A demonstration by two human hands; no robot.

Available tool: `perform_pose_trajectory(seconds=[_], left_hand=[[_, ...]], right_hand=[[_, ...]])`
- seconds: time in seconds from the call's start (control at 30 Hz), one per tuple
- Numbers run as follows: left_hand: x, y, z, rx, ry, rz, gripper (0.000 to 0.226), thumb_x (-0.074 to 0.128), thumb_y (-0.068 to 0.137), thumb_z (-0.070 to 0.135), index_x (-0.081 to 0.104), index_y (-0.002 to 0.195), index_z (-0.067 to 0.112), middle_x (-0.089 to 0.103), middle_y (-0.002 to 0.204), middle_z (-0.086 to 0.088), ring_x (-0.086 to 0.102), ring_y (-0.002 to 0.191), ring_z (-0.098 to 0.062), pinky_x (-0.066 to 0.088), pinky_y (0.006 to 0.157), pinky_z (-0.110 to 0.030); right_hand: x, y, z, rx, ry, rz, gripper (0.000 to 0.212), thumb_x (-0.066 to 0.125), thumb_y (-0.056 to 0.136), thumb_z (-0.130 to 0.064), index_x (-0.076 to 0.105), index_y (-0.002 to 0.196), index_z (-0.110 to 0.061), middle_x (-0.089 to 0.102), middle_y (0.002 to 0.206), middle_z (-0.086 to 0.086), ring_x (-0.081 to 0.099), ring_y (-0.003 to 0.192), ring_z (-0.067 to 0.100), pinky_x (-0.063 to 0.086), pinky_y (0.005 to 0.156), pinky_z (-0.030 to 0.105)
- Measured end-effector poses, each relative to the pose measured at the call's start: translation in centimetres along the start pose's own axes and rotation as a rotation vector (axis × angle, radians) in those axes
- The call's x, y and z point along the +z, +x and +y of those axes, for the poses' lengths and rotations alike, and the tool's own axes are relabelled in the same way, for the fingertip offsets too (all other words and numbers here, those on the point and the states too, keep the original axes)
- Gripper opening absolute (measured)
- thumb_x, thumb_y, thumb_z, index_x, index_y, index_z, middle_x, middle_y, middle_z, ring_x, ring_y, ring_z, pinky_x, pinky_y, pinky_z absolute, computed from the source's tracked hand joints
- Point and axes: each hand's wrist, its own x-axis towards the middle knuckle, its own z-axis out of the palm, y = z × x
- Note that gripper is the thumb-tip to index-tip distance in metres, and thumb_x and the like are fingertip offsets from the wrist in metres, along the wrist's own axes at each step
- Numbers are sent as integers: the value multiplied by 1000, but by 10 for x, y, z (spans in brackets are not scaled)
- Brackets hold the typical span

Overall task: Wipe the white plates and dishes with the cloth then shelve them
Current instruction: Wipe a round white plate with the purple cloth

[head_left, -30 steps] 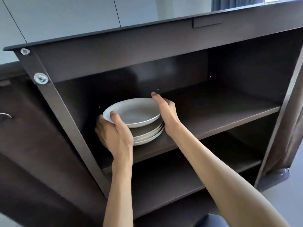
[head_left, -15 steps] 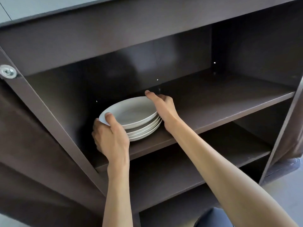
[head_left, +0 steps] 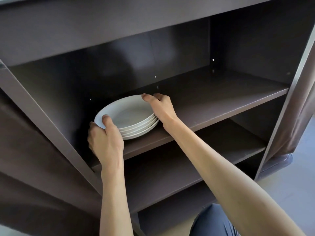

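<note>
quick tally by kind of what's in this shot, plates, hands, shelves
white plates: 4 rims countable in the stack, on the upper shelf
hands: 2, left hand and right hand, both gripping the top plate's rim
shelf boards: 2, upper shelf and lower shelf
total: 8

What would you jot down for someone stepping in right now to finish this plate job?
Left hand: grips the near-left rim of the top plate.
Right hand: holds its far-right rim.
Plates: the top plate sits on the stack of white plates at the left of the upper shelf in the dark cabinet.
Done: this plate is shelved.
Left: let go and withdraw both hands. No cloth or other dishes in view.
</note>
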Motion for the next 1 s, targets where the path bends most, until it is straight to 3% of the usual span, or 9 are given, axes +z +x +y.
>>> perform_pose_trajectory(seconds=[0.17, 0.3, 0.37, 0.47, 0.57, 0.63, 0.77, 0.9, 1.0], left_hand=[[0, -16, 9, 89, -17, 53, 79, 38, 96, 48, 22, 163, 8, 24, 169, -15, 22, 155, -34, 25, 121, -50], [21, -53, 39, 457, -258, 87, 62, 52, 93, 23, 45, 148, -4, 32, 161, -26, 29, 151, -35, 16, 120, -23], [38, -78, 56, 583, -393, 60, 51, 58, 89, 8, 54, 138, -7, 35, 157, -31, 32, 148, -31, 20, 121, -27], [58, -109, 81, 637, -594, 5, 41, 58, 85, -2, 61, 126, -8, 44, 149, -31, 37, 139, -13, 27, 114, -18], [78, -146, 102, 686, -764, -101, 33, 55, 84, -5, 65, 116, -5, 62, 132, -21, 58, 125, -24, 45, 106, -38], [89, -184, 119, 700, -891, -250, 28, 53, 86, -2, 67, 110, -2, 70, 114, -11, 67, 103, -24, 53, 89, -37], [113, -280, 147, 562, -936, -690, 22, 51, 87, 6, 68, 101, 9, 72, 94, 3, 68, 82, -17, 56, 72, -31], [160, -380, 159, 497, -659, -1151, 22, 56, 92, 16, 69, 110, 13, 71, 93, 1, 67, 90, -15, 56, 79, -31], [206, -437, 171, 582, -338, -1426, 27, 59, 96, 20, 66, 120, 9, 71, 105, -6, 63, 101, -22, 46, 85, -28]], right_hand=[[-4, -12, -4, -18, -2, 39, 73, 58, 91, -58, 50, 148, -12, 59, 143, 5, 53, 132, 21, 40, 111, 36], [-35, -31, -19, -141, -85, 176, 46, 60, 96, -43, 66, 129, -11, 70, 123, 4, 64, 115, 19, 48, 94, 33], [-65, -40, -28, -182, -118, 236, 26, 61, 97, -30, 73, 110, -11, 76, 102, 6, 73, 95, 21, 57, 90, 38], [-116, -60, -37, -190, -151, 340, 15, 58, 98, -19, 72, 99, -13, 77, 86, 6, 76, 77, 20, 62, 77, 33], [-166, -85, -41, -168, -140, 451, 15, 57, 98, -13, 71, 98, -9, 77, 85, 12, 75, 75, 27, 61, 71, 29], [-203, -105, -43, -181, -122, 559, 15, 57, 97, -9, 71, 97, -5, 75, 79, 13, 73, 69, 24, 62, 71, 34], [-285, -165, -33, -221, -315, 883, 17, 61, 93, -8, 77, 94, -3, 70, 67, -4, 67, 59, 0, 51, 56, 14], [-369, -246, -4, -49, -616, 1197, 20, 58, 92, -15, 77, 93, -9, 76, 87, 7, 70, 85, 22, 55, 78, 34], [-428, -310, 22, 261, -875, 1345, 22, 55, 91, -20, 72, 101, -11, 72, 105, 15, 61, 108, 36, 47, 91, 38]])
